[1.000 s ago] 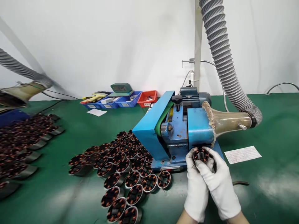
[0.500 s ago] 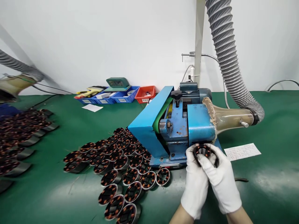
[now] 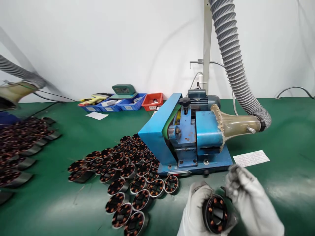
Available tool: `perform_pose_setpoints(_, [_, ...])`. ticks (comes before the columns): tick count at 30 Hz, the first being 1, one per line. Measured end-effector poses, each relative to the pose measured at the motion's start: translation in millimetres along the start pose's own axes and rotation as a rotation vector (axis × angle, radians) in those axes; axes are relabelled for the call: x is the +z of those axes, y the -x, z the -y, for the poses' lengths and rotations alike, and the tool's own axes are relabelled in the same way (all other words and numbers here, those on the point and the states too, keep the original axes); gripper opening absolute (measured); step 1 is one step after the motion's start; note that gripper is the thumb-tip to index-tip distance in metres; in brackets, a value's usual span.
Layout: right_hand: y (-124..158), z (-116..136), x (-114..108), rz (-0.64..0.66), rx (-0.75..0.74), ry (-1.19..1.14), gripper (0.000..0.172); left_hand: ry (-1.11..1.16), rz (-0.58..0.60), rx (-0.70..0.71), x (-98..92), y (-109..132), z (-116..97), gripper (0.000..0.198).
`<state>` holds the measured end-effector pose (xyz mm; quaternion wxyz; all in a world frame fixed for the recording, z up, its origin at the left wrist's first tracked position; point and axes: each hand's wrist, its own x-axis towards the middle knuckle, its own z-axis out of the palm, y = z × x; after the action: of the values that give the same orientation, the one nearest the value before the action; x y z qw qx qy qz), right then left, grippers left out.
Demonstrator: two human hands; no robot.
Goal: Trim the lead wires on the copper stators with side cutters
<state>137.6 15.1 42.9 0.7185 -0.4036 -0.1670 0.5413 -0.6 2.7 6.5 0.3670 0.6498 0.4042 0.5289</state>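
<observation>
My left hand (image 3: 195, 211), in a white glove with darkened fingertips, is closed around a motor stator (image 3: 215, 214), a dark ring with copper windings inside. The stator's open face is turned up toward me. My right hand (image 3: 251, 200), also gloved, is just right of it with its fingers bent together and smeared by motion. A small dark tip (image 3: 223, 189) shows beside the right fingers; what they hold is not clear. Left of my hands, several more stators (image 3: 156, 187) stand grouped on the green table (image 3: 81, 209).
A blue belt grinder (image 3: 183, 141) with a ribbed grey hose (image 3: 228, 49) stands ahead of my hands. A written paper slip (image 3: 251, 158) lies right of it. Blue bins (image 3: 131, 104) and a red bin (image 3: 152, 101) line the wall. More stators (image 3: 22, 147) crowd the far left.
Both hands have come down and toward me, away from the grinder. My right hand has let go of the stator and moved right; the dark rod on the table no longer shows.
</observation>
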Motion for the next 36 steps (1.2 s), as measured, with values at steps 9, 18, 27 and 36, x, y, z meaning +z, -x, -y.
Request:
perform_pose_setpoints(9, [8.8, -43.1, -6.3, 0.151, -0.075, 0.463, 0.054, 0.216, -0.265, -0.473, 28.8, -18.7, -0.7, 0.048])
perform_pose_setpoints(18, [-20.8, -28.6, 37.9, 0.046, -0.214, 0.613, 0.039, 0.601, -0.221, -0.52, 39.8, -56.4, 5.2, 0.044])
perform_pose_setpoints(27, [-24.8, -29.0, 33.2, 0.094, -0.229, 0.599, 0.032, 0.581, -0.219, -0.506, 44.5, -63.0, 2.7, 0.029])
perform_pose_setpoints(36, [18.6, -43.0, 2.2, 0.072, -0.205, 0.631, 0.042, 0.115, -0.264, -0.252, 23.7, -16.9, 10.6, 0.036])
